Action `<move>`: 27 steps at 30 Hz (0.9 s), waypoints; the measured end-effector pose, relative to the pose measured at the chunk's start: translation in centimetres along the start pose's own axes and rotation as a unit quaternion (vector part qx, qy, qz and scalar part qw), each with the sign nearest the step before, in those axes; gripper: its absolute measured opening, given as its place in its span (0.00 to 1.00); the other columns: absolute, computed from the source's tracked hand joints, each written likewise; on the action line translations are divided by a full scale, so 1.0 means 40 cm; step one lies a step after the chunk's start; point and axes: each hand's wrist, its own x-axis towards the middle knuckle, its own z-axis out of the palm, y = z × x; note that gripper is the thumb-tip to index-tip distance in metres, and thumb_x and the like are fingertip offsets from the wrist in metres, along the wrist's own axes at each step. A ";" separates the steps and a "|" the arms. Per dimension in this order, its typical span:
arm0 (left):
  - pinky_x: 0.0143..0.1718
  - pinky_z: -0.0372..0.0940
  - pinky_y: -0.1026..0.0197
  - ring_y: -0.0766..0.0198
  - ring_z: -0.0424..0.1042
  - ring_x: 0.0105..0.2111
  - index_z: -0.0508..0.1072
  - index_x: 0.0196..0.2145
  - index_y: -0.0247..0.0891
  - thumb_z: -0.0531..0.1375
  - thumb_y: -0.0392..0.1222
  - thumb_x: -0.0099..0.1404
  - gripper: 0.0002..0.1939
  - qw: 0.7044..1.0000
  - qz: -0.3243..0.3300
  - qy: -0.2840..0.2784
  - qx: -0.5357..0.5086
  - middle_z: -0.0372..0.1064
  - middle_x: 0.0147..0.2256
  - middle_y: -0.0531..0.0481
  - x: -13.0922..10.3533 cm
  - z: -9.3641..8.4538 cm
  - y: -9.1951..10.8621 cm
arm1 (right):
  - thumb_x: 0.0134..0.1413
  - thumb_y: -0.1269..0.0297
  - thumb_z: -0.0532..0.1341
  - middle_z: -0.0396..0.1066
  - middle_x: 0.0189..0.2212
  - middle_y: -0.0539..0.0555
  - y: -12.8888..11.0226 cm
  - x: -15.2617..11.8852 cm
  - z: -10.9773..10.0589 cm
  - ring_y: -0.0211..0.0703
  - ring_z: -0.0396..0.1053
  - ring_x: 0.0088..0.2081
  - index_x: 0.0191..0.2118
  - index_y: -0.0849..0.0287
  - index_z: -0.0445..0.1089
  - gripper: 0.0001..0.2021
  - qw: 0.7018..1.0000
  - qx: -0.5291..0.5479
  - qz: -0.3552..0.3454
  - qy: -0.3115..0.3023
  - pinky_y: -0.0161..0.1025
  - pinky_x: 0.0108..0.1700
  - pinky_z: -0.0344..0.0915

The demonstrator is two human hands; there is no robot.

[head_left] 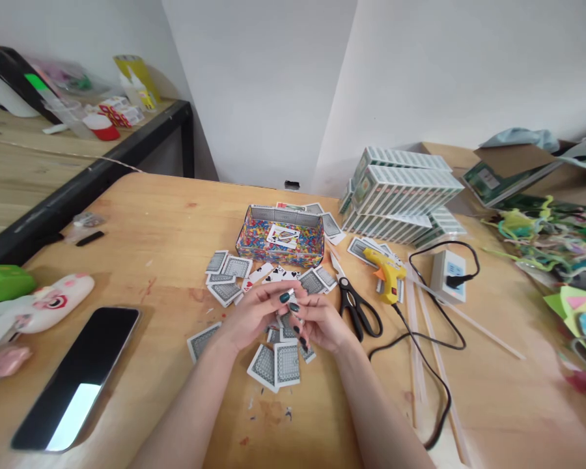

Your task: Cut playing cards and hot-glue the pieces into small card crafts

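My left hand [258, 309] and my right hand [322, 318] meet over the middle of the table, thumbs and fingers pinched together. Between their fingertips is a small whitish piece [292, 295], which looks like a bit of playing card; the fingers mostly cover it. Loose playing cards [287, 366] lie under and around my hands, many with their grey patterned backs up. Just beyond stands an open, colourfully patterned box [317, 244] with one face-up card [283, 236] in it. Black-handled scissors [355, 306] rest open to the right of my right hand.
A yellow glue gun [387, 277] lies at right, its black cord running across clear glue sticks [415, 352] near a white power socket [446, 277]. Card packs [405, 189] are stacked behind. A phone [78, 378] and a white pouch-like item [53, 303] lie at left.
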 end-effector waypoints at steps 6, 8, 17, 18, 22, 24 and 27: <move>0.31 0.66 0.62 0.64 0.72 0.29 0.76 0.33 0.37 0.67 0.42 0.47 0.13 0.986 0.086 0.130 0.059 0.74 0.33 0.47 0.013 -0.001 -0.007 | 0.47 0.60 0.65 0.72 0.21 0.51 -0.001 0.006 0.009 0.33 0.68 0.17 0.29 0.64 0.71 0.10 0.998 0.000 -0.053 0.020 0.28 0.19 0.68; 0.34 0.66 0.63 0.63 0.73 0.32 0.76 0.31 0.36 0.67 0.42 0.46 0.13 0.973 0.114 0.180 0.088 0.75 0.33 0.47 0.016 0.002 -0.010 | 0.48 0.60 0.64 0.73 0.25 0.53 0.001 0.010 0.014 0.34 0.70 0.22 0.32 0.64 0.71 0.11 0.997 -0.015 -0.075 0.028 0.31 0.24 0.70; 0.21 0.65 0.66 0.63 0.72 0.27 0.75 0.36 0.34 0.67 0.43 0.47 0.17 0.980 0.071 0.177 0.056 0.75 0.33 0.44 0.010 0.018 -0.023 | 0.47 0.60 0.64 0.75 0.31 0.60 0.004 0.011 0.011 0.44 0.74 0.32 0.37 0.66 0.73 0.14 0.994 -0.073 -0.081 0.001 0.39 0.33 0.72; 0.24 0.67 0.66 0.62 0.73 0.29 0.76 0.35 0.34 0.67 0.43 0.47 0.17 0.981 0.073 0.174 0.055 0.75 0.33 0.44 0.009 0.019 -0.023 | 0.47 0.60 0.64 0.75 0.31 0.60 0.004 0.011 0.010 0.44 0.75 0.32 0.37 0.66 0.73 0.14 0.994 -0.075 -0.081 0.000 0.39 0.34 0.72; 0.27 0.68 0.65 0.62 0.73 0.30 0.76 0.36 0.35 0.66 0.42 0.48 0.16 0.981 0.078 0.172 0.044 0.75 0.33 0.44 0.009 0.021 -0.023 | 0.49 0.61 0.63 0.75 0.31 0.59 0.004 0.011 0.010 0.44 0.75 0.32 0.37 0.66 0.73 0.13 0.993 -0.079 -0.086 -0.004 0.40 0.35 0.72; 0.25 0.67 0.66 0.64 0.72 0.29 0.76 0.37 0.34 0.66 0.42 0.48 0.17 0.981 0.080 0.174 0.039 0.75 0.32 0.44 0.010 0.020 -0.026 | 0.49 0.61 0.63 0.75 0.31 0.59 0.005 0.010 0.010 0.44 0.75 0.32 0.37 0.66 0.73 0.13 0.993 -0.081 -0.086 0.002 0.39 0.35 0.72; 0.18 0.62 0.70 0.71 0.67 0.20 0.76 0.36 0.34 0.66 0.41 0.48 0.15 0.980 0.084 0.178 0.037 0.75 0.30 0.46 0.012 0.020 -0.028 | 0.49 0.61 0.63 0.75 0.31 0.59 0.006 0.010 0.011 0.43 0.75 0.31 0.36 0.66 0.74 0.13 0.993 -0.084 -0.083 0.011 0.37 0.33 0.72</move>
